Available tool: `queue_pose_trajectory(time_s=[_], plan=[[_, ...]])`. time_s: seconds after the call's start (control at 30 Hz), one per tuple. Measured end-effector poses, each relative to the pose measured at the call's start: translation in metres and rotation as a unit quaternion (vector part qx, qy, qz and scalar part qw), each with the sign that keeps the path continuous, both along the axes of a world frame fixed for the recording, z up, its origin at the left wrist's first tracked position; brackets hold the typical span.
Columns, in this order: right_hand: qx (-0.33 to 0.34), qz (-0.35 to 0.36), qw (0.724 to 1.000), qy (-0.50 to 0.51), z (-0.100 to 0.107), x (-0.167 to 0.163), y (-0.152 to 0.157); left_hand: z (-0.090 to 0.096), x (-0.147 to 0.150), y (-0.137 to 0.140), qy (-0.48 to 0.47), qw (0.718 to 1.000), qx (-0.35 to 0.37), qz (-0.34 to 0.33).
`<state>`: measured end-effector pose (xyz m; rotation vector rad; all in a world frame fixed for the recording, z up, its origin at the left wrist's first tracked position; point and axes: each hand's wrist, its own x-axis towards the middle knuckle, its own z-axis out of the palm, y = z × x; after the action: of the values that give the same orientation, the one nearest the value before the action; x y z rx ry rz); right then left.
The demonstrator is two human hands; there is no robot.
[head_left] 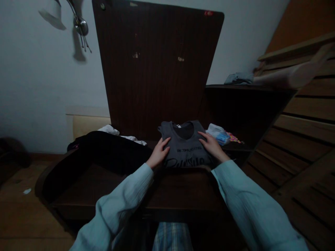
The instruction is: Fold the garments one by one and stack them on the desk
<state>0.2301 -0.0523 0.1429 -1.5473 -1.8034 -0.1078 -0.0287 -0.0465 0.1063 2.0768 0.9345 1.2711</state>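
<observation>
A dark grey T-shirt with black lettering lies folded on the dark wooden desk, its neckline toward the back. My left hand touches the shirt's left edge with fingers extended and apart. On the opposite side, my right hand rests on the shirt near the shoulder, its fingers also stretched out. Neither hand is closed around the cloth. The lower part of the shirt is partly hidden behind a raised edge of the desk.
Black cloth lies on the left, with white fabric behind it. A plastic package sits right of the shirt. A dark panel rises behind. Wooden slats stand at right; folded clothes lie on the shelf.
</observation>
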Motion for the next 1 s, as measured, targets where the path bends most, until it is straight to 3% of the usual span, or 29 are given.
queue_pose_trajectory(time_s=[0.13,0.27,0.33,0.43,0.57,0.7,0.83,1.0], plan=[[-0.005,-0.078,0.995,-0.063,-0.013,0.024,0.024,-0.022,0.049,0.04,-0.012,1.0,0.007,0.004],[0.011,-0.166,0.981,-0.103,-0.037,0.022,0.035,-0.051,0.074,0.056,0.029,0.999,-0.015,0.03],[0.009,-0.153,0.979,-0.132,-0.05,0.012,0.04,-0.066,0.076,0.06,0.059,0.994,-0.074,0.056],[-0.032,-0.072,0.981,-0.175,-0.069,-0.006,0.05,-0.084,0.069,0.061,0.085,0.984,-0.14,0.068],[-0.143,-0.102,0.975,-0.133,-0.089,-0.012,0.061,-0.093,0.038,0.054,0.126,0.989,-0.063,0.033],[-0.237,-0.107,0.964,-0.048,-0.093,0.004,0.074,-0.081,-0.016,0.034,0.171,0.983,0.046,0.049],[-0.234,-0.166,0.958,0.012,-0.091,0.009,0.083,-0.069,-0.081,0.013,0.203,0.969,0.105,0.096],[-0.158,-0.237,0.959,-0.002,-0.092,-0.01,0.077,-0.078,-0.147,0.006,0.219,0.947,0.12,0.2]])
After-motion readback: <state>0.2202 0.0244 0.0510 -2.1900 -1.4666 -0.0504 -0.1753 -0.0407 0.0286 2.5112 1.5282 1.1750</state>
